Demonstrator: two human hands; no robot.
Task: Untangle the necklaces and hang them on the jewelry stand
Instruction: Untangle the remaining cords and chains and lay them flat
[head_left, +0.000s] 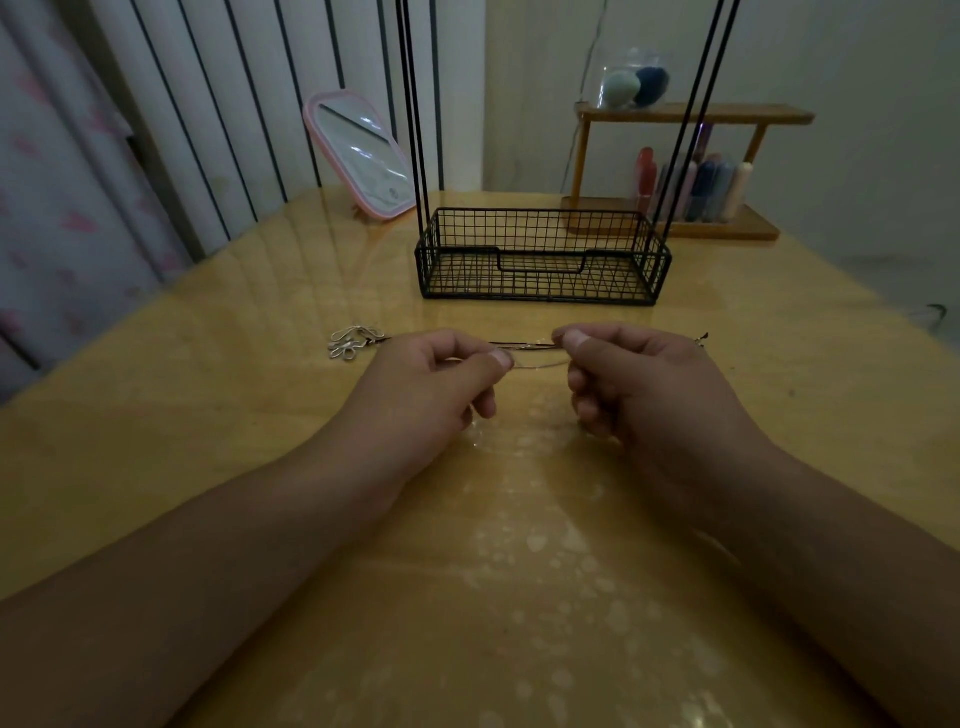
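This looks like a home, most likely a bedroom dressing corner. Beyond the left hand (441, 379) a pink-framed rectangular vanity mirror (358, 156) leans on the glossy yellow wooden surface (208, 415). Beyond the right hand (639, 379) stands a small two-tier wooden shelf (691, 114) with a clear jar of makeup sponges (634, 80) on top and slim coloured cosmetic tubes (691, 187) below. Far off to the left hand's side hangs a pink-patterned fabric curtain (57, 208) beside white vertical slats (234, 104).
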